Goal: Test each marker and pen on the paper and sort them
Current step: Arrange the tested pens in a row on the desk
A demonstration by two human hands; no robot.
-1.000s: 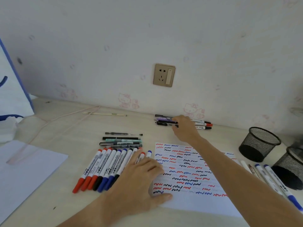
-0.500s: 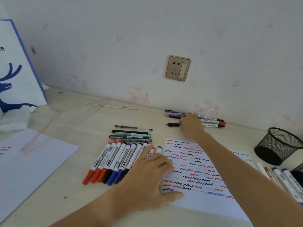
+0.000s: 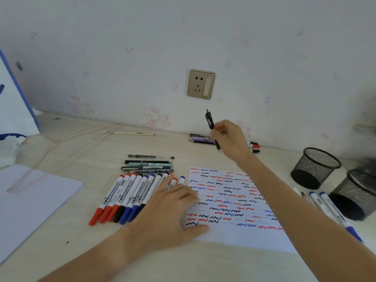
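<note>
Item: right hand [image 3: 228, 137], raised above the counter [image 3: 85, 153] near its back edge, fingers curled round a black pen [image 3: 211, 127] held near upright, clip end up, tip end pointing down below the fingers. Pen clear of the surface.

Item: left hand [image 3: 168, 208], fingers straight, pressed flat on the left edge of the paper [image 3: 234, 204], partly overlapping the nearest markers.

Item: paper, lying toward the front edge of the counter, covered in rows of red, blue and black squiggles; a bare strip remained along its front margin.

Item: row of whiteboard markers [image 3: 130, 196], red, black and blue caps, side by side just left of the paper. Behind them, a stack of pens [image 3: 148, 164] lying crosswise.

Item: cluster of pens and markers [image 3: 201, 138] at the back edge against the wall, beside the raised hand; apparently the untested stock.

Item: further markers [image 3: 329, 208] near the right edge, beside two mesh pen cups [image 3: 315, 167].

Step in hand, judged: a fresh pen had been picked for testing, not yet brought to the paper.

Next move, judged: lower the pen, turn the tip to a bare patch of paper with the left hand steadying the sheet, draw a squiggle, then lay the pen with its kind. Whether the tip was extended could not be told.
</note>
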